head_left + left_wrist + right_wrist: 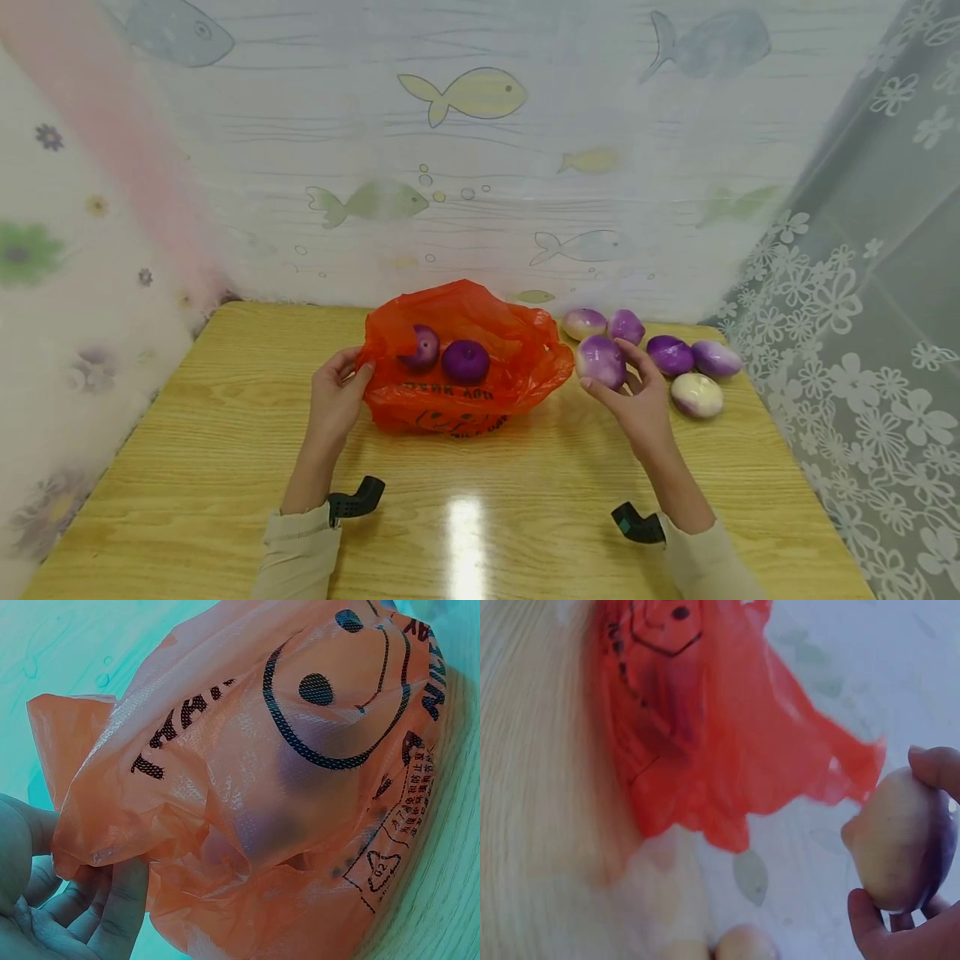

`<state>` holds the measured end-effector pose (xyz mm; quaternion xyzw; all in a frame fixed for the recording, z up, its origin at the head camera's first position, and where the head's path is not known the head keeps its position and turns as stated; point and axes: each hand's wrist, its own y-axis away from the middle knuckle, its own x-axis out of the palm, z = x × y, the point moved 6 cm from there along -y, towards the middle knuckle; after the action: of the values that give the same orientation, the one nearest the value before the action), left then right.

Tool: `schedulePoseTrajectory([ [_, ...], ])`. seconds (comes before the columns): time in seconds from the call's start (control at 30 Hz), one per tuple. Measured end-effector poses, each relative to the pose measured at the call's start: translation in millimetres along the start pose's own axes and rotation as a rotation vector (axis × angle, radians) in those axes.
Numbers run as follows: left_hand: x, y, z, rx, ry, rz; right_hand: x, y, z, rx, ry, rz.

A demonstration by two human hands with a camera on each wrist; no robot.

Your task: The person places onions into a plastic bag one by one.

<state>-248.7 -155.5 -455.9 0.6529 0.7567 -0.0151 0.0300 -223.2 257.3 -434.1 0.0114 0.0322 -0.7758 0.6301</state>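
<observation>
A red plastic bag (525,358) with black print and a face drawing lies on the table with its mouth spread open. Two purple turnips, one dark (467,362) and one partly covered by a fold (423,348), show inside it. My left hand (337,396) pinches the bag's left rim between thumb and fingers; the left wrist view shows the crumpled film (225,750) in that grip. Just off the bag's right edge, my right hand (641,404) holds a purple-and-white turnip (600,362) in the air. Its pale side (900,840) faces the right wrist camera.
Several more turnips sit at the right rear of the wooden table (225,500), among them a mostly white one (697,396) and a dark purple one (670,356). A fish-patterned curtain (480,167) hangs behind the table, and a flowered one (862,375) on the right.
</observation>
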Motion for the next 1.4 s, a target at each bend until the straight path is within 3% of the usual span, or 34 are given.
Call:
schedulePoseTrajectory([
  [0.17, 1.7, -0.5, -1.8, 0.015, 0.011, 0.000, 13, 9, 30, -0.151, -0.135, 0.002],
  [0.3, 2.4, -0.2, -2.9, 0.022, 0.006, -0.002, 29, 12, 50, -0.286, -0.174, 0.034],
  [0.4, 3.5, 0.0, -3.0, 0.027, 0.004, 0.003, 42, 13, 58, -0.329, -0.195, 0.062],
  [0.83, 2.8, 0.3, -3.4, 0.033, 0.014, 0.017, 96, 16, 53, -0.337, -0.181, 0.211],
  [1.17, 3.6, 0.1, -3.9, 0.030, 0.014, 0.017, 138, 0, 40, -0.247, -0.015, 0.301],
  [1.4, 3.5, 0.8, -4.9, 0.031, 0.004, 0.016, 159, -15, 32, -0.205, 0.043, 0.331],
])
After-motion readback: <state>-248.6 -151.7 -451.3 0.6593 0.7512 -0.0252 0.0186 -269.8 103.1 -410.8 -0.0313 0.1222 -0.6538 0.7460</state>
